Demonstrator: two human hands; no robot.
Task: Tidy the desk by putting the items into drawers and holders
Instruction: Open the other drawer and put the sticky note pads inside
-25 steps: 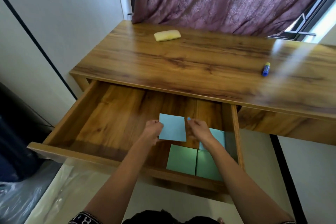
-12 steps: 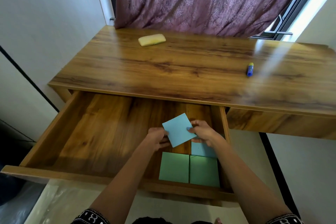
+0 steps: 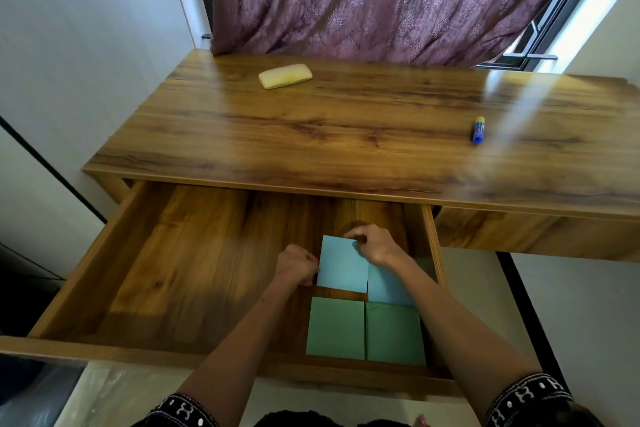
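Note:
The wooden desk's left drawer [image 3: 145, 253] is pulled open. In its right part lie two green sticky-note pads [image 3: 336, 328] side by side, with a blue pad [image 3: 388, 284] behind the right one. Both hands hold another blue sticky-note pad [image 3: 341, 265] low over the drawer floor, behind the left green pad. My left hand [image 3: 296, 263] pinches its left edge and my right hand [image 3: 375, 244] grips its top right corner. On the desktop a yellow eraser [image 3: 284, 75] lies at the back left and a blue glue stick [image 3: 478, 129] at the right.
A purple curtain [image 3: 381, 0] hangs behind the desk, with a window frame [image 3: 526, 55] at the right. A white wall stands to the left. A second drawer front [image 3: 540, 232], closed, sits under the desk's right side. Clear plastic sheeting [image 3: 41, 395] lies on the floor at the lower left.
The blue pad, tilted half a second ago, now sits square and lower, lined up beside the other blue pad. The camera view has shifted slightly.

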